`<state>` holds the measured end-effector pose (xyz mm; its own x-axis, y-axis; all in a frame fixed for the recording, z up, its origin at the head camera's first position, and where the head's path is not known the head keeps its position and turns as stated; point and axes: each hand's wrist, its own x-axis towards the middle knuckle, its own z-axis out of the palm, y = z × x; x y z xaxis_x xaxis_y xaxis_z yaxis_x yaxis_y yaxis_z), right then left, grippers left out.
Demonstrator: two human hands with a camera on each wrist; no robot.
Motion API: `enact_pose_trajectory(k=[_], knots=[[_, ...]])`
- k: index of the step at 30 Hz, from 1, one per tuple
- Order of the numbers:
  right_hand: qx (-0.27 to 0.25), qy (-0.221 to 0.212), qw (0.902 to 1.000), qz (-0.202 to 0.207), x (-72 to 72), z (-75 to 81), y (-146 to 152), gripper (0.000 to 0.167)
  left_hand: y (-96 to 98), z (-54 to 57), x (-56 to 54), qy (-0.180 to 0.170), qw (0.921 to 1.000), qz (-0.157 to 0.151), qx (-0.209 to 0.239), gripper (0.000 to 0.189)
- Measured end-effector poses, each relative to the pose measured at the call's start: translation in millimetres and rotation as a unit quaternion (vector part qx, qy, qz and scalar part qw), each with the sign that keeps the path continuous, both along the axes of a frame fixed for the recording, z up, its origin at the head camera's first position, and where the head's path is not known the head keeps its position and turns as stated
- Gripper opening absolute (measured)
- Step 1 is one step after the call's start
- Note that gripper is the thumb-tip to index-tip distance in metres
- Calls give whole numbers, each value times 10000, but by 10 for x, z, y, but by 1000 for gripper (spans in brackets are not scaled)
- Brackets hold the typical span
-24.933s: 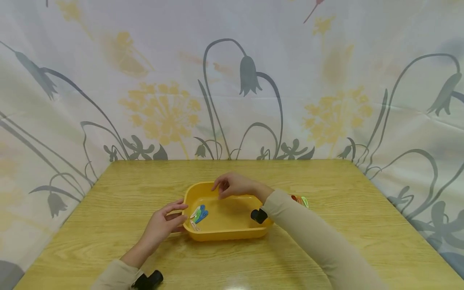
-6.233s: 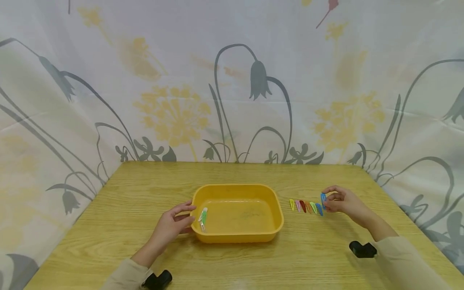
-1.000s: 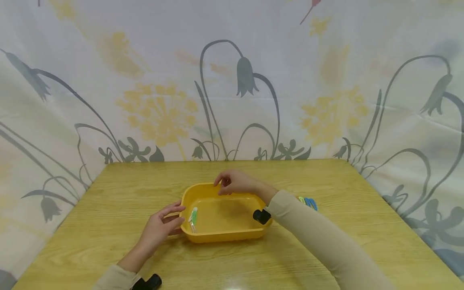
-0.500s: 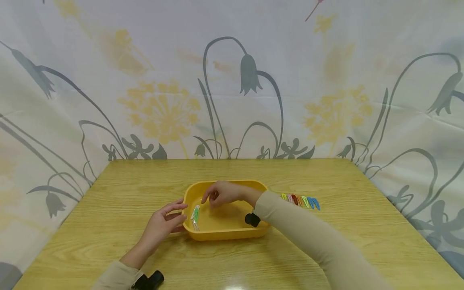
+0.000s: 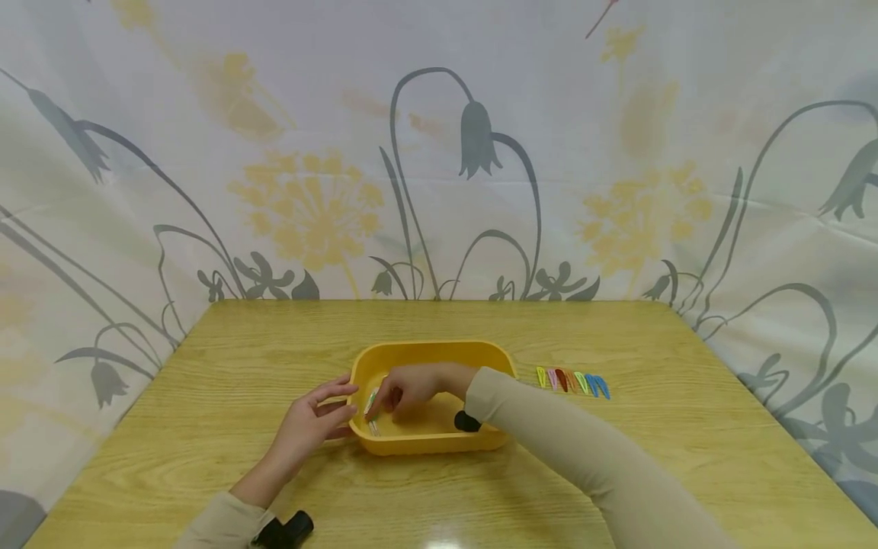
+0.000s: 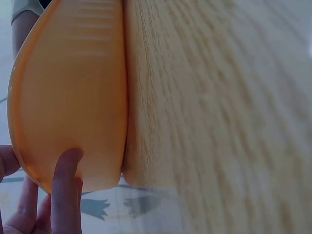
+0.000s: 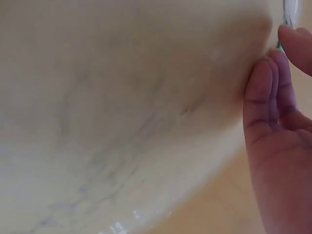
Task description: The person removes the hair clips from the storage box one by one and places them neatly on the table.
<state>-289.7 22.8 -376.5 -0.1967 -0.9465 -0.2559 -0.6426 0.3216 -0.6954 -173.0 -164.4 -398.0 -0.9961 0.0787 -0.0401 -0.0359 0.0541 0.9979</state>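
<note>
A yellow plastic tray (image 5: pixel 439 444) stands on the table. My left hand (image 5: pixel 312 419) holds its left end, thumb (image 6: pixel 68 165) on the outer wall and other fingers at the rim. Inside the tray, by its left wall, lie a few snap hair clips (image 5: pixel 373 428), green and whitish. My right hand (image 5: pixel 411 387) reaches down into the tray with bent fingers, fingertips at these clips and partly covering them. In the right wrist view a gap shows between thumb and forefinger, with a bit of green clip (image 7: pixel 280 47) there; no clip is seen lifted.
Right of the tray several snap hair clips lie side by side in a row: yellow, pink, a red clip (image 5: pixel 562 380), orange, light green and two blue. The wooden table (image 5: pixel 274 335) ends at a flower-printed curtain (image 5: pixel 439 191).
Over the last second my right hand has lowered leftward into the tray to the clips. Since the earliest frame, blue clips have left the tray; two blue clips now end the row. Left hand stays.
</note>
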Motion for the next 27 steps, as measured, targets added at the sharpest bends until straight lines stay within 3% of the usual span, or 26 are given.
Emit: enact_pose_trajectory(k=[5,10,19,27], knots=[[200,199,9994,176,-11,2,18,35,11,12,3,-2,10000,17,-34,37],[253,312,9988,-269,-66,11,144,35,11,14,3,10,10000,16,-61,37],[-77,935,9895,-1103,-158,53,402,27,5,9,-3,12,10000,-1,-35,38],[-330,1076,9919,-592,-98,29,324,31,3,6,2,35,10000,-12,10,38]])
